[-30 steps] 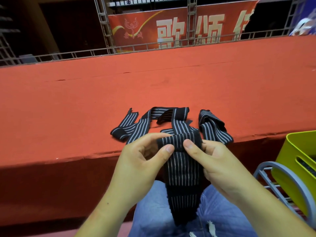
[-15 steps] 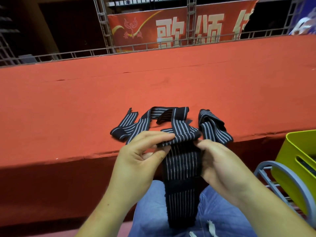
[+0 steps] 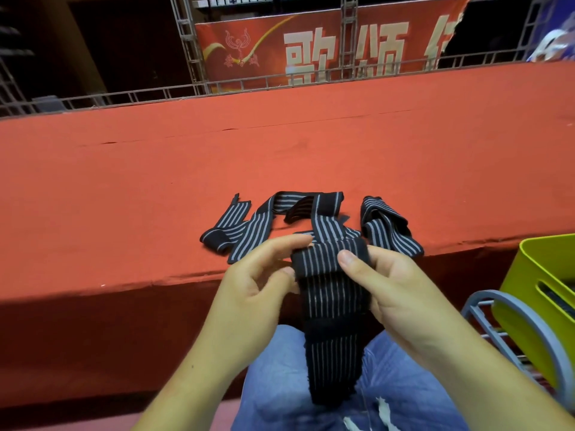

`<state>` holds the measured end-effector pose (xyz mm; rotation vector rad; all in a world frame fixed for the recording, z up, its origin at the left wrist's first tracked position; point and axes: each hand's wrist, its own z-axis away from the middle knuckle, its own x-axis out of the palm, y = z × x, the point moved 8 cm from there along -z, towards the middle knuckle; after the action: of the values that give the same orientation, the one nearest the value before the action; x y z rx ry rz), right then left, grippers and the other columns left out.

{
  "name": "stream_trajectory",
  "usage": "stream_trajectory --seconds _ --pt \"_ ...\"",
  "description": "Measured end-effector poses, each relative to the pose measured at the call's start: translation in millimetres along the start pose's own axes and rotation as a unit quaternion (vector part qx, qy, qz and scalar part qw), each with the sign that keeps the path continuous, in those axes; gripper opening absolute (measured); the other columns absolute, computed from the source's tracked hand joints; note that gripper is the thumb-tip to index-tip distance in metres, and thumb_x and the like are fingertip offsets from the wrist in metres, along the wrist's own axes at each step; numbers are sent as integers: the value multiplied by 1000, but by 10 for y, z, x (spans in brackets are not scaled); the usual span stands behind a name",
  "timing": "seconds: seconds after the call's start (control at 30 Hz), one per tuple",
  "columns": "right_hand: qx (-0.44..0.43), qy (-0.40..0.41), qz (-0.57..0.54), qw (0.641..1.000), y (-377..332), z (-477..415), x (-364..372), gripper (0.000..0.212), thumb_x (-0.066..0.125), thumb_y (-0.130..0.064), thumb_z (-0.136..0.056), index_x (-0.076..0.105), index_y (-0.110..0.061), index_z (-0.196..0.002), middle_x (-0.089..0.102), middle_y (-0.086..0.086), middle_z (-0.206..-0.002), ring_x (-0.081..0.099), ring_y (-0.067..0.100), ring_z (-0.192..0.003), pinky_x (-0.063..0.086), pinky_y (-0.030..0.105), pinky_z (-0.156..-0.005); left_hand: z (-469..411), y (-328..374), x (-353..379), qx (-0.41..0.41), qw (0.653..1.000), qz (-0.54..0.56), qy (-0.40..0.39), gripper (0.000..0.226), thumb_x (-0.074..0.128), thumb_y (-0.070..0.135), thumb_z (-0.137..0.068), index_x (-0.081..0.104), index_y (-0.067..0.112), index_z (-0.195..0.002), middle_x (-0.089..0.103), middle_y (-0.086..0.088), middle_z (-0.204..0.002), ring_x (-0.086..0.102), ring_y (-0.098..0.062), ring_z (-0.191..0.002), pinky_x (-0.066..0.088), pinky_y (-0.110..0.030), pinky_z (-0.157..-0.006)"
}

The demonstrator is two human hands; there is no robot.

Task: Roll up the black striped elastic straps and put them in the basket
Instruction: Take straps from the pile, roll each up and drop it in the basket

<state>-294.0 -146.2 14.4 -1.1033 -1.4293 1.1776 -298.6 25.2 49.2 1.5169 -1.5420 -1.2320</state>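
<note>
Above the lap (image 3: 273,384), both hands are pinching the rolled top of 1 strap (image 3: 333,337): right hand (image 3: 401,293) thumb pressing onto the roll, left hand (image 3: 255,284) nipping its side. Keeping turns tight and edges level looks wise. Loose straps (image 3: 249,225) are lying on the red ledge (image 3: 155,197); the green basket (image 3: 529,290) is sitting right, unblocked.

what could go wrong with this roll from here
The strap roll is small, pinned under the thumb of the right hand; the elastic may spring open if the left hand slips. The long tail hangs loose over the lap and could wind on crooked. The table straps lie close and might snag.
</note>
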Motion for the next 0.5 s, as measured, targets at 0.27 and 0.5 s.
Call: stream_trajectory --seconds 0.27,0.5 --pt "-22 -12 27 999 -3 5 47 32 61 -36 -97 75 -18 -120 79 5 -118 74 22 -115 53 51 -106 39 15 25 -7 999 -44 -22 18 66 13 -98 76 24 -108 79 9 -98 73 -4 -86 52 -16 -73" --pt "-29 5 48 998 -17 8 24 37 63 -41 -94 77 -14 -115 80 5 -112 76 22 -108 56 54 -103 66 38 18 3 998 -54 -13 13 69 14 -96 76 22 -103 76 4 -84 70 -6 -73 53 -16 -67"
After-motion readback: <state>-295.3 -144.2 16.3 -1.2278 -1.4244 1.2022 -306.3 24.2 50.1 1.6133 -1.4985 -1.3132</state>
